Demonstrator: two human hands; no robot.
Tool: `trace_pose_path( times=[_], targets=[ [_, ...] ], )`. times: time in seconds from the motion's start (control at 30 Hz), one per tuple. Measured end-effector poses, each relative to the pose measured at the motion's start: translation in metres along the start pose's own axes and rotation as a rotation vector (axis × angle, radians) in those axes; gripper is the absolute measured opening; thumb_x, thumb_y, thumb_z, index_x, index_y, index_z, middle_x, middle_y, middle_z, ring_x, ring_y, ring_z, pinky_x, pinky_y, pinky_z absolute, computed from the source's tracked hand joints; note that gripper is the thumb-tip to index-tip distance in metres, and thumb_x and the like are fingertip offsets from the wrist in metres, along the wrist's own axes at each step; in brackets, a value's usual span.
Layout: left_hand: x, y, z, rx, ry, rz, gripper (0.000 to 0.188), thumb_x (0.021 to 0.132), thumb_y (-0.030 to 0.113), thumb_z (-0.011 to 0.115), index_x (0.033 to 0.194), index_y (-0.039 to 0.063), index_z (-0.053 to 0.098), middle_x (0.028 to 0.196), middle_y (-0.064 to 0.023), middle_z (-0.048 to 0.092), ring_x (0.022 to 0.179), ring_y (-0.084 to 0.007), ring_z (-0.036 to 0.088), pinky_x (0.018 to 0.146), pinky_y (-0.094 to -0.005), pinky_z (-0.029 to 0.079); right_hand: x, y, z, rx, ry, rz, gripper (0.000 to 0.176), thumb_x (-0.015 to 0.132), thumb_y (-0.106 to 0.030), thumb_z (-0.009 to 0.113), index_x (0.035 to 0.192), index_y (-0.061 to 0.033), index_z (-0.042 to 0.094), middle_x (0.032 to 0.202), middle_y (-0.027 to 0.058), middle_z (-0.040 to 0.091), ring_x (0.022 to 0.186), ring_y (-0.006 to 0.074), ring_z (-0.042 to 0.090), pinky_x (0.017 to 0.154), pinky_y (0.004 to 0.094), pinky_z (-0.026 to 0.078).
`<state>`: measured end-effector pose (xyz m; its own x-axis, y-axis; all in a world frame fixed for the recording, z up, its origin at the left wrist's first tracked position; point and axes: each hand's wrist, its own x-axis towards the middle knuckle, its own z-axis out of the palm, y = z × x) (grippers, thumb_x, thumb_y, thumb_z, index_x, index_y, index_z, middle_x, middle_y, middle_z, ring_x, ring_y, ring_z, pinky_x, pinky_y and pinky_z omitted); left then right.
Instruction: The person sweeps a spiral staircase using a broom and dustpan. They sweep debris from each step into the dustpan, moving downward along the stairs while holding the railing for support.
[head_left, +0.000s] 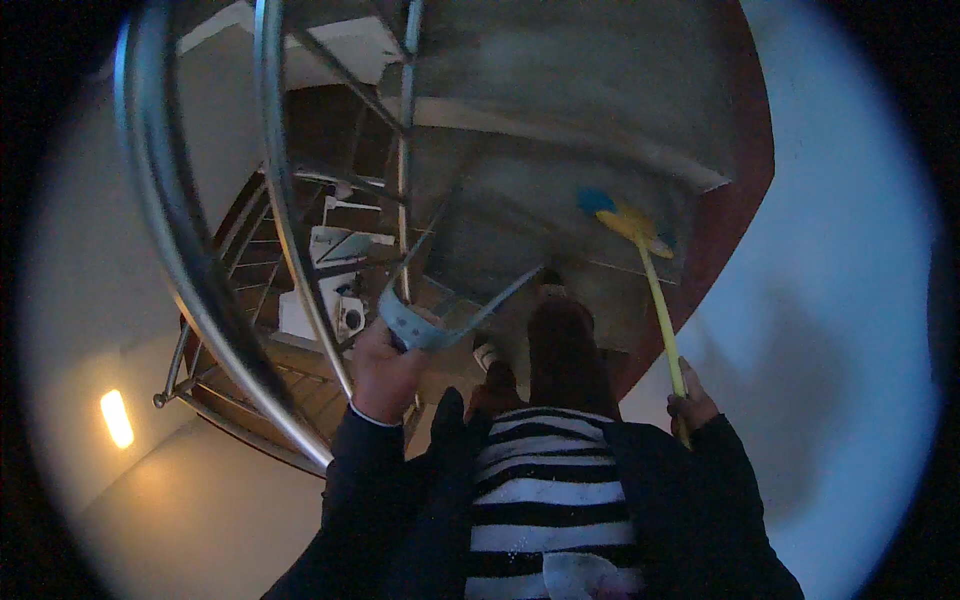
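My left hand (386, 375) is closed on a light-blue curved handle (412, 326) with thin arms running down from it. Between and beyond these arms lies a dark, flat shape, possibly a dustpan's pan; dim light hides its outline. On the right, my right hand (694, 405) grips the yellow stick (660, 307) of a broom. The broom's yellow and blue head (630, 221) rests on the grey stair surface, near the dark red border along the wall.
A metal stair railing (277, 150) curves along the left. Through it show a lower flight and white items (307, 307) far below. A pale step edge (570, 135) crosses ahead. The wall (840, 262) stands at the right. My feet are on the stairs.
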<state>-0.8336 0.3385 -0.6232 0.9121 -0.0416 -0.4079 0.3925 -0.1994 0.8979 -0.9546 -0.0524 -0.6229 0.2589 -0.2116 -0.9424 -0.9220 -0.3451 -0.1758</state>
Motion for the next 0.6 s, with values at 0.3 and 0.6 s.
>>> trace_pose_path(
  times=[0.3, 0.6],
  targets=[
    [-0.087, -0.041, -0.028, 0.031, 0.013, 0.102, 0.02, 0.069, 0.007, 0.061, 0.088, 0.001, 0.06, 0.08, -0.0091, 0.063, 0.073, -0.0155, 0.059, 0.065, -0.0278, 0.046, 0.012, 0.029, 0.036, 0.073, 0.111, -0.069, 0.066, 0.081, -0.008, 0.046, 0.136, -0.0326, 0.019, 0.066, 0.0067, 0.048, 0.043, 0.0176, 0.048, 0.039, 0.0311, 0.042],
    [-0.105, -0.091, 0.033, 0.097, 0.123, 0.047, 0.025, 0.072, 0.01, 0.058, 0.096, 0.001, 0.059, 0.087, -0.0128, 0.063, 0.08, -0.0212, 0.06, 0.069, -0.0302, 0.046, 0.049, 0.061, 0.009, 0.179, 0.105, -0.115, 0.067, 0.08, -0.007, 0.048, 0.136, -0.0301, 0.018, 0.065, 0.0075, 0.048, 0.044, 0.0179, 0.047, 0.041, 0.0321, 0.042]
  ],
)
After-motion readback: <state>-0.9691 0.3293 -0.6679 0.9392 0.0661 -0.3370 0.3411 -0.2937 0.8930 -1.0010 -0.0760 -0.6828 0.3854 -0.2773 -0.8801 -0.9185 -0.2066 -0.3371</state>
